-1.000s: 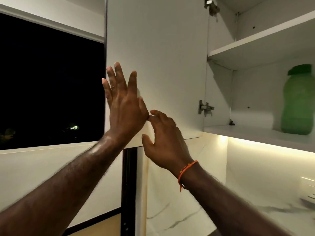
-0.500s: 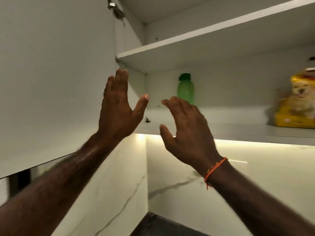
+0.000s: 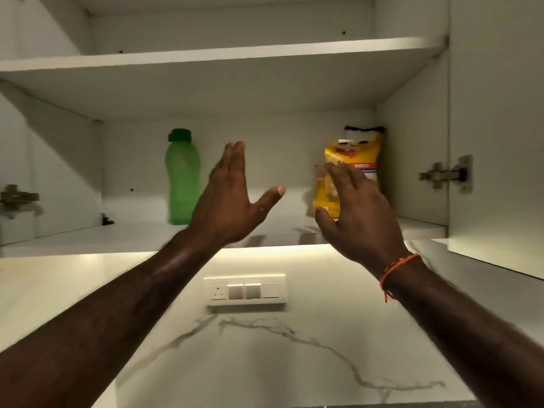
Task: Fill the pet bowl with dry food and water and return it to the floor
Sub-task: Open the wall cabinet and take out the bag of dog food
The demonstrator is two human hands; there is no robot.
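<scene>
An open wall cupboard fills the view. On its lower shelf (image 3: 141, 231) stands a green water bottle (image 3: 182, 178) at the left and a yellow bag of dry pet food (image 3: 357, 154) at the right. My left hand (image 3: 232, 201) is raised between the two, fingers straight and thumb spread, holding nothing. My right hand (image 3: 356, 213), with an orange thread at the wrist, is up in front of the food bag with relaxed fingers; it covers the bag's lower part. I cannot tell whether it touches the bag. The pet bowl is out of view.
An upper shelf (image 3: 217, 57) runs across the top. The right cupboard door (image 3: 497, 136) stands open, with hinges at both sides. Below is a marble-patterned wall with a switch and socket panel (image 3: 245, 290) under a light strip.
The view has swung right from the left door to the cupboard's inside. Both hands left the door and moved in towards the lower shelf, the right one up to the food bag.
</scene>
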